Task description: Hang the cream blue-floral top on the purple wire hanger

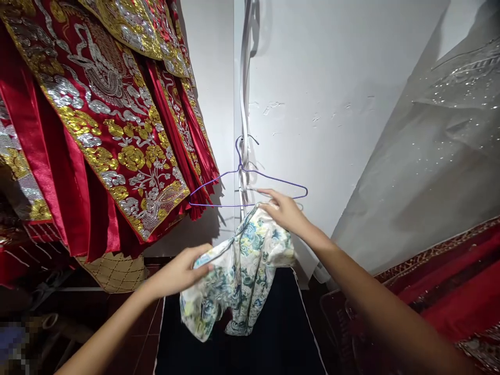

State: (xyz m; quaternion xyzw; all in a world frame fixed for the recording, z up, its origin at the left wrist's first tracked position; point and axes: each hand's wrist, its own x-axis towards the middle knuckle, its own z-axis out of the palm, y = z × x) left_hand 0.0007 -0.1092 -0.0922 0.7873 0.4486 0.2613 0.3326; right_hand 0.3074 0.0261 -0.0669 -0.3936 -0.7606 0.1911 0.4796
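A light floral garment, patterned in blue, green and yellow, hangs between my two hands with its lower part loose. My left hand pinches its left upper edge, thumb in front and fingers behind. At its right upper edge, my right hand grips the cloth, with the index finger stretched toward the hanger. A purple wire hanger hangs just behind and above the garment, by a white vertical pole. The hanger's lower right part is hidden behind my right hand. Whether the cloth touches the hanger, I cannot tell.
Red garments with gold and silver embroidery hang at the left. On the right, a translucent cover with glitter hangs above red cloth. A dark, pale-edged surface lies below my hands. A white wall stands behind.
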